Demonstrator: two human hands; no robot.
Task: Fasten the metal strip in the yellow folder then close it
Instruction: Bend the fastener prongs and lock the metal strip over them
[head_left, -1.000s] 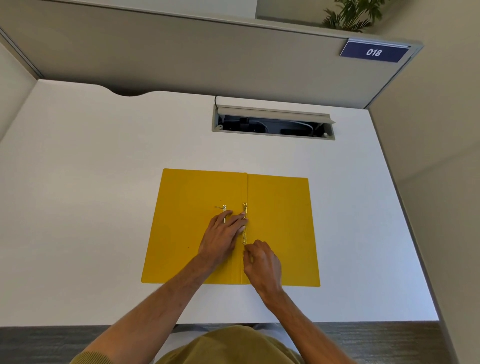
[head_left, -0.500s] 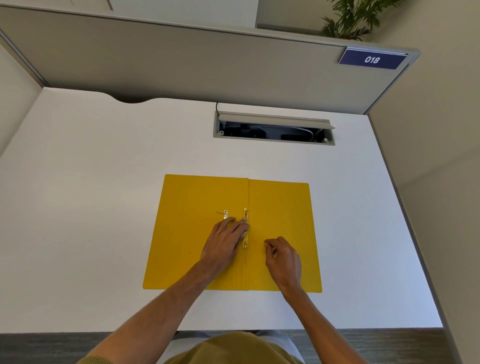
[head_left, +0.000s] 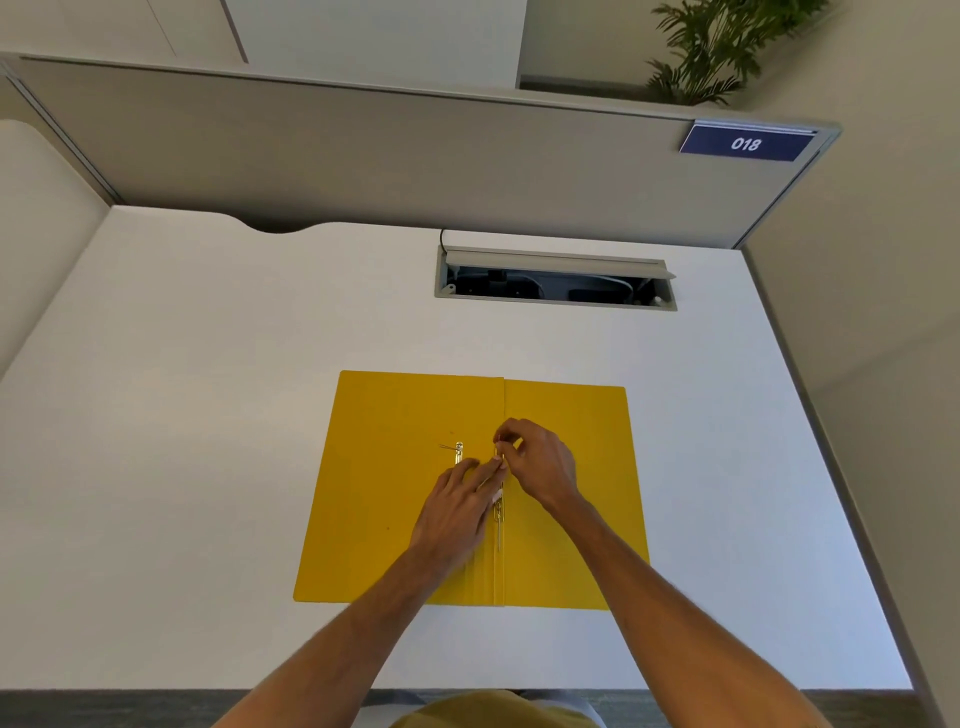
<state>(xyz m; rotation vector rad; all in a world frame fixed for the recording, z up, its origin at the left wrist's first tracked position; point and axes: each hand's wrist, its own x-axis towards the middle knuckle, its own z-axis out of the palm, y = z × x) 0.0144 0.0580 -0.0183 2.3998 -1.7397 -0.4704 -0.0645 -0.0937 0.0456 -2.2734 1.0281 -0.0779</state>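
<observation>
The yellow folder (head_left: 395, 499) lies open and flat on the white desk. A gold metal strip (head_left: 498, 514) runs along its centre fold, and a second small metal piece (head_left: 458, 451) sits on the left flap. My left hand (head_left: 457, 514) lies flat, fingers spread, pressing down beside the fold over the strip's middle. My right hand (head_left: 540, 462) is at the strip's upper end, its fingertips pinched on the thin prong there. The strip's lower end shows below my left hand.
An open cable hatch (head_left: 556, 280) is set in the desk (head_left: 208, 415) behind the folder. Grey partition walls (head_left: 363, 156) enclose the desk at the back and on both sides. The desk's front edge is just below my forearms.
My right hand has moved from the strip's lower end, across the right flap, up to the strip's upper end. My left hand has stayed pressed beside the fold. The view has tilted upward.
</observation>
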